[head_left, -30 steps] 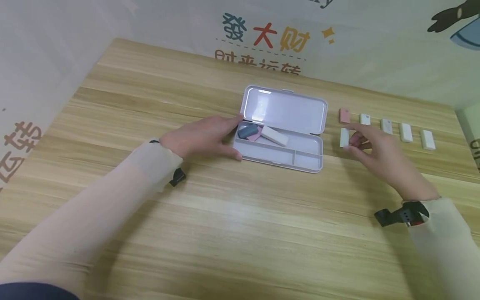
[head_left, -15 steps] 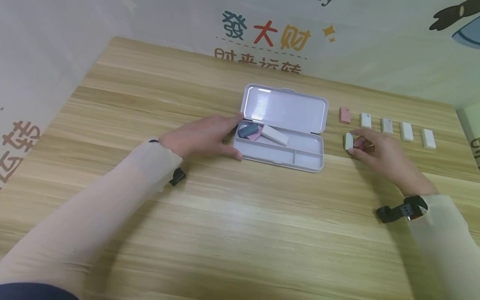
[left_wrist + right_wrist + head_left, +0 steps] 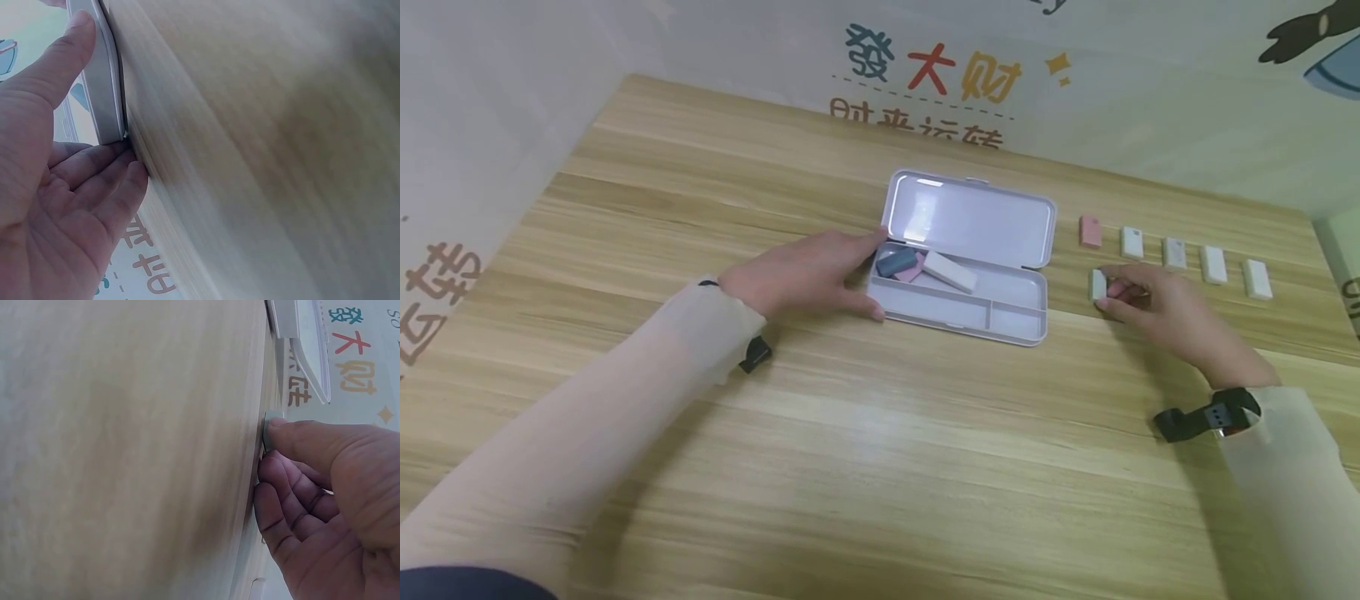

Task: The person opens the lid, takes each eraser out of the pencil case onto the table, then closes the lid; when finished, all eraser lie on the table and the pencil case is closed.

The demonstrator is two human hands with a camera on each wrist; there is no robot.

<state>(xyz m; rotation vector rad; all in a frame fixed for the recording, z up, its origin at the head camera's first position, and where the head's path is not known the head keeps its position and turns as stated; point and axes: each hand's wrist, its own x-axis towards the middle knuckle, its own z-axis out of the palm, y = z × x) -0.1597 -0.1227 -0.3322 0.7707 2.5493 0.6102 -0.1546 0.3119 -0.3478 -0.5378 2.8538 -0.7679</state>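
Note:
A pale lilac pencil case (image 3: 1018, 321) lies with its lid (image 3: 977, 217) folded back. My left hand (image 3: 805, 275) holds its left end, thumb at the front corner and fingers at the back; in the left wrist view the thumb (image 3: 72, 56) lies along the case's wall (image 3: 103, 87). A dark blue eraser (image 3: 896, 262), a pink eraser (image 3: 912, 272) and a white eraser (image 3: 950, 272) lie in its rear compartment. To the right of the case, my right hand (image 3: 1165, 312) pinches a pale green eraser (image 3: 1097, 286) between thumb and fingers, standing on edge at the tabletop.
Behind my right hand, several erasers form a row: a pink one (image 3: 1090, 232) at the left, then white and greyish ones, ending with a white one (image 3: 1257, 279). The wooden table (image 3: 865, 467) meets a printed wall (image 3: 760, 58) along the back.
The pale green eraser has come slightly right and down to the table, turned from its broad face onto its edge, still pinched by my right hand. My left hand keeps its place.

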